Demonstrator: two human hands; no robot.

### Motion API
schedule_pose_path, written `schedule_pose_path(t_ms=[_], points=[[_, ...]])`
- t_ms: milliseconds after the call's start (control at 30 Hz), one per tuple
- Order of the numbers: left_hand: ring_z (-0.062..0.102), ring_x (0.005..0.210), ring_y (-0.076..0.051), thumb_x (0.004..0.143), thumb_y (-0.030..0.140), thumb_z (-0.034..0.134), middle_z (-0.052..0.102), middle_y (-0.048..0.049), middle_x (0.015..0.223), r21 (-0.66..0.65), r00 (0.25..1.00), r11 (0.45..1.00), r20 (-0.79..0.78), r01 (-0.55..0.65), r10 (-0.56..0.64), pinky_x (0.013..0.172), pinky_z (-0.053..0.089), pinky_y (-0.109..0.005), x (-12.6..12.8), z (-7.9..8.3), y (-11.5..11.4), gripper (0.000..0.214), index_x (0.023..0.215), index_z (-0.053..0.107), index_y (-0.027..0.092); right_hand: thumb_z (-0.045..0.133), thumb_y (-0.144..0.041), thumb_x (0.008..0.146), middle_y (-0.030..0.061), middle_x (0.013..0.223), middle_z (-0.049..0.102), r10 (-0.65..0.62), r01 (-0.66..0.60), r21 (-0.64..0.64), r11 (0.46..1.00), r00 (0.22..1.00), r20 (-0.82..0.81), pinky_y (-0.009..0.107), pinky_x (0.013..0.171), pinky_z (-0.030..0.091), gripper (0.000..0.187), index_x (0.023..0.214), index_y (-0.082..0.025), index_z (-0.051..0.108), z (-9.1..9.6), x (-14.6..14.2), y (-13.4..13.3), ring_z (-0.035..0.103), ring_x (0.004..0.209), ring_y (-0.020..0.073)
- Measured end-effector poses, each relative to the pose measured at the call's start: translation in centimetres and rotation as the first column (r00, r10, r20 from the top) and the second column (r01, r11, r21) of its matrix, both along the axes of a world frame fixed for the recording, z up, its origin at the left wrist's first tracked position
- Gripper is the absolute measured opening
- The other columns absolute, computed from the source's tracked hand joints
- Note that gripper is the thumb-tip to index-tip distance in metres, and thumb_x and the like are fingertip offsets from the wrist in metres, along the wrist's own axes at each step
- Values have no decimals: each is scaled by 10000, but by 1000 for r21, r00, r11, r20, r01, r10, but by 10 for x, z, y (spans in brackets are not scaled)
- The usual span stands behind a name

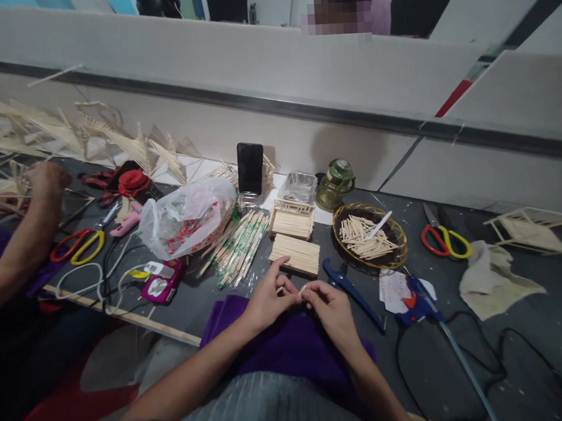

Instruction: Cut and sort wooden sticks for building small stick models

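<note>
My left hand (272, 297) and my right hand (330, 303) meet at the fingertips above a folded purple cloth (269, 344). Between the pinched thumbs and forefingers is a small pale piece (303, 291), mostly covered; it looks like a bit of wooden stick. The left forefinger points up toward a box of evenly laid sticks (295, 254). Behind that stands a second box of sticks (292, 225). Just right of my hands lies a blue-handled cutter (354, 294). A gold-rimmed basket (403, 254) holds short loose sticks and a white tool.
A blue glue gun (417, 301) with its cord, a crumpled cloth (496, 278) and scissors (445, 239) lie to the right. Bagged sticks (245, 244), a plastic bag (187, 215) and a propped phone (250, 168) stand left. Another person's arm (27, 230) works at far left.
</note>
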State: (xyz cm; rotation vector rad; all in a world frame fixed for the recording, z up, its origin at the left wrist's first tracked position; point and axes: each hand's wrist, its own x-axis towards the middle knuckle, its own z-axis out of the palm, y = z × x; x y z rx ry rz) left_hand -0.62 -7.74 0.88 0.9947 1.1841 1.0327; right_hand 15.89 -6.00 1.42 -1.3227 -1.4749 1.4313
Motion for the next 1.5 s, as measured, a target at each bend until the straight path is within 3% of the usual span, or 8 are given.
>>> schedule_pose_path(t_ms=[200, 400, 600, 800, 933, 1167, 1367, 1500], points=[[611, 636, -129, 695, 219, 747, 639, 42, 700, 12, 973, 973, 14, -231, 231, 655, 452, -252, -22, 8, 17, 635, 1253, 444, 186, 617, -413, 817, 16, 681, 655, -110, 98, 187, 977, 992, 54, 243, 530, 431, 250, 842, -169, 667, -1, -5, 44, 557, 571, 143], [630, 637, -120, 675, 227, 758, 635, 34, 767, -6, 939, 940, 57, -340, 340, 664, 476, -255, -40, 0, 24, 586, 1186, 473, 194, 515, -317, 889, 41, 840, 710, -105, -97, 440, 893, 905, 413, 278, 676, 442, 212, 900, -196, 689, -16, -26, 81, 609, 728, 176], [622, 684, -121, 693, 230, 750, 642, 40, 749, 13, 924, 925, 39, -381, 380, 704, 467, -254, -43, -8, 26, 598, 1214, 457, 199, 474, -228, 932, 67, 872, 684, -194, -317, 612, 724, 758, 623, 300, 758, 414, 230, 920, -200, 701, -24, -35, 85, 552, 862, 204], [610, 726, -128, 686, 222, 757, 660, 26, 771, 40, 930, 931, 69, -363, 360, 741, 454, -261, -42, -2, 31, 554, 1176, 498, 196, 437, -238, 955, 93, 974, 667, -305, -270, 682, 679, 741, 598, 332, 841, 428, 270, 1073, -179, 673, -12, -16, 68, 551, 926, 216], [610, 742, -133, 695, 218, 748, 678, 6, 834, 56, 934, 935, 96, -351, 345, 767, 455, -276, -39, 2, 33, 546, 1183, 503, 202, 433, -368, 965, 149, 1059, 654, -377, -265, 634, 726, 617, 690, 397, 866, 440, 364, 1191, -140, 604, -15, 18, 38, 557, 991, 271], [621, 785, -152, 700, 210, 754, 664, 12, 764, 80, 956, 954, 67, -289, 284, 795, 443, -279, -26, 1, 38, 560, 1196, 497, 196, 421, -693, 854, 383, 1247, 517, -355, -251, 415, 874, 253, 900, 529, 838, 429, 896, 1345, 56, 428, -37, 42, -20, 493, 1168, 471], [613, 765, -142, 710, 200, 747, 645, 16, 775, 130, 973, 964, 43, -231, 228, 798, 442, -277, -12, 9, 41, 549, 1204, 508, 209, 554, -575, 829, 369, 1243, 532, -327, -223, 361, 905, 177, 928, 500, 766, 426, 789, 1328, 31, 469, -35, 36, -15, 544, 1077, 459], [615, 789, -146, 752, 198, 715, 650, 13, 775, 208, 971, 955, -70, -211, 230, 816, 431, -274, -8, 13, 40, 546, 1253, 499, 223, 618, -404, 778, 302, 1058, 630, -283, -216, 317, 924, 175, 943, 457, 749, 422, 656, 1261, 33, 541, -31, 41, -2, 586, 952, 406]])
